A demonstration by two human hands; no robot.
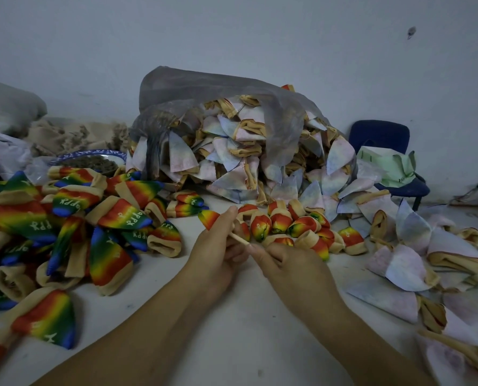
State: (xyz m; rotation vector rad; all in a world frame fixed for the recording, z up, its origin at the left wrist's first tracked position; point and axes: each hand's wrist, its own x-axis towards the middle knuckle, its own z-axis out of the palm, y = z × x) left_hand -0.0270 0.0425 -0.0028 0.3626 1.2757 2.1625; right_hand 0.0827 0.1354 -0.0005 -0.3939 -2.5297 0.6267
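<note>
The fingers of the left hand are curled round a rainbow cone of cloth, held just above the counter at mid-frame. The fingers of the right hand pinch the near end of a thin stick; its far end runs into the left grip, seemingly to push the cone's tip out. At the far left a heap of rainbow cones lies spread over the counter, printed side out, so those look finished. Behind the heap stands a plate of something dark. In the middle, against the wall, a grey bag spills pale cones, apparently inside out and waiting their turn. Just beyond the hands lies a cluster of stubby rainbow pieces, likely turned but not yet poked to a point. To the right more pale cones are scattered over the counter, and a blue chair stands behind them. A good share seems done, but judging by the full bag the larger part is left.
</note>
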